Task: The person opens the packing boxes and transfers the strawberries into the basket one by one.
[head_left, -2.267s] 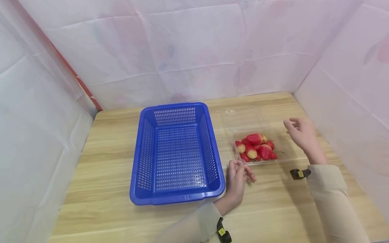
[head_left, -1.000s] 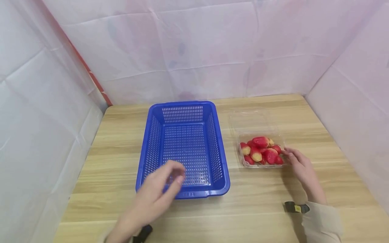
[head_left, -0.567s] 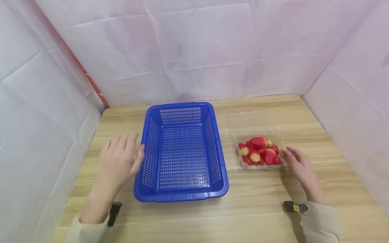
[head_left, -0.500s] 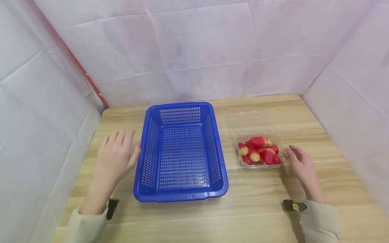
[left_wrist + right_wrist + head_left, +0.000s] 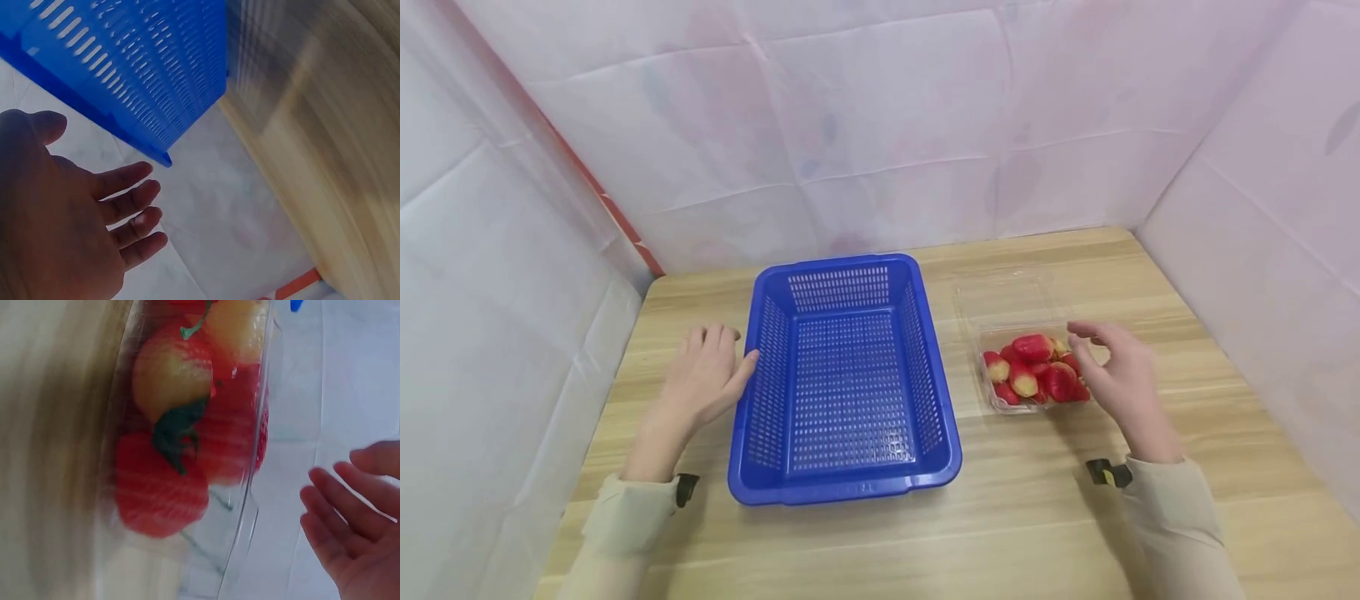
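Note:
A blue perforated plastic basket (image 5: 850, 492) stands on the table with nothing in it. My left hand (image 5: 700, 383) is at its left side, fingers relaxed, the thumb reaching the rim. From the left wrist view, that hand (image 5: 69, 212) is beside the basket wall (image 5: 150, 69) with its fingers apart and holding nothing. To the right, a clear hinged box (image 5: 1003, 300) lies with its lid back, filled with several red-and-yellow fruits (image 5: 1022, 379). My right hand (image 5: 1123, 375) hovers at the box's right side, loosely bent; the right wrist view shows its fingers (image 5: 350, 512) apart from the fruits.
The wooden table (image 5: 1000, 533) is bounded by a sheet-covered back wall (image 5: 880, 125), a left wall (image 5: 497, 275) and a right wall (image 5: 1262, 225). A strip of table separates basket and box.
My left hand has gone from the box's front edge, across the basket, to the basket's left rim. Lately my right hand has shifted leftward and upward, over the box's right edge.

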{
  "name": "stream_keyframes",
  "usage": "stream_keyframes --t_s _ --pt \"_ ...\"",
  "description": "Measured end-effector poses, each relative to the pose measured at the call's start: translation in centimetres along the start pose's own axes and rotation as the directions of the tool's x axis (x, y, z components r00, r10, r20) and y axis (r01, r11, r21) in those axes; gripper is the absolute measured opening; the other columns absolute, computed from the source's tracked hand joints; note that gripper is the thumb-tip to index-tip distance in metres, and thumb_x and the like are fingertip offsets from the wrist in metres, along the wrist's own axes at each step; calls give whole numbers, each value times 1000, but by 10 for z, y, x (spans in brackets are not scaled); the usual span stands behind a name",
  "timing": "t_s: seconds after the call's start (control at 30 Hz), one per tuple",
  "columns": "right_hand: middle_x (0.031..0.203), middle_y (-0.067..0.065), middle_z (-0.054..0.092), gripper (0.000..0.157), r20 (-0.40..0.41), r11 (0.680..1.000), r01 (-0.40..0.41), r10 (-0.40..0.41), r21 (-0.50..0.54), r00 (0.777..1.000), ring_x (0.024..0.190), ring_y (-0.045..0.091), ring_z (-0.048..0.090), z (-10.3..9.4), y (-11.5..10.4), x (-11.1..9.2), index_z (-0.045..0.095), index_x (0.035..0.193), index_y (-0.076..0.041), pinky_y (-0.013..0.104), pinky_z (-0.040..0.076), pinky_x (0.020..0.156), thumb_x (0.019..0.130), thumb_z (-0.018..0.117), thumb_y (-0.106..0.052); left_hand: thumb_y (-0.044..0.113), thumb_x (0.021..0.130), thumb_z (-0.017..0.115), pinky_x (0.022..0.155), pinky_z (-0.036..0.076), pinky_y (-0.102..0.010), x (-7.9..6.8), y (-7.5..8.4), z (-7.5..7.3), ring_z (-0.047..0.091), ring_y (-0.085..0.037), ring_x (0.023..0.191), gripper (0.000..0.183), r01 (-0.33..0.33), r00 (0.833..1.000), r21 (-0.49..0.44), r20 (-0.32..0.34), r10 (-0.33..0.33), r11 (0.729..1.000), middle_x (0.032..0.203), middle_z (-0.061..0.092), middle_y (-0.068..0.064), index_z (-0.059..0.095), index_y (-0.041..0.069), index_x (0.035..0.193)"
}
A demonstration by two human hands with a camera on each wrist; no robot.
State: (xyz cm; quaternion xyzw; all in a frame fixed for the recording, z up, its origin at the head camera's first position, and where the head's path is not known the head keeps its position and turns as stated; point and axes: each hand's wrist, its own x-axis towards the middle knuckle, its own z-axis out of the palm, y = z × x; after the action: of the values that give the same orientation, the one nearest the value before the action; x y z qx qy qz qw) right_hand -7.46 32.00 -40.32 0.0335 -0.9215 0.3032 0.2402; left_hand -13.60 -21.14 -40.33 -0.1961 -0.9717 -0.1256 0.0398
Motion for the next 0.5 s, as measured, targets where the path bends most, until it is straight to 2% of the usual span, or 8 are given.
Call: stream_keyframes --t_s 0.1,0.2,0.33,0.5 --pt "105 22 67 25 114 995 102 -100 -11 988 94 38 60 7 -3 7 68 110 4 38 43 85 85 70 4 33 104 41 90 35 -55 1 0 5 42 -43 103 48 -22 999 12 28 21 1000 108 51 -24 50 -12 117" --pt "108 24 65 29 246 986 164 -154 -20 957 101 41 58 12 -4 13 67 110 6 55 44 87 82 73 5 30 102 43 86 37 -53 2 1 9 44 -41 100 44 -25 999 20 45 24 999 103 50 -22 50 -11 114" --pt "108 23 64 30 353 977 211 -182 -44 917 104 42 55 16 -5 18 68 107 7 60 42 91 78 74 8 30 103 40 84 34 -52 2 1 15 43 -39 99 40 11 997 -4 78 -11 1000 101 49 -19 47 -8 113" --pt "103 23 63 33 368 965 254 -216 -59 905 98 42 56 18 -2 20 68 104 8 58 45 86 73 71 17 28 104 35 86 32 -52 3 2 18 41 -38 97 35 36 997 -33 75 -34 999 98 49 -18 46 -5 110"
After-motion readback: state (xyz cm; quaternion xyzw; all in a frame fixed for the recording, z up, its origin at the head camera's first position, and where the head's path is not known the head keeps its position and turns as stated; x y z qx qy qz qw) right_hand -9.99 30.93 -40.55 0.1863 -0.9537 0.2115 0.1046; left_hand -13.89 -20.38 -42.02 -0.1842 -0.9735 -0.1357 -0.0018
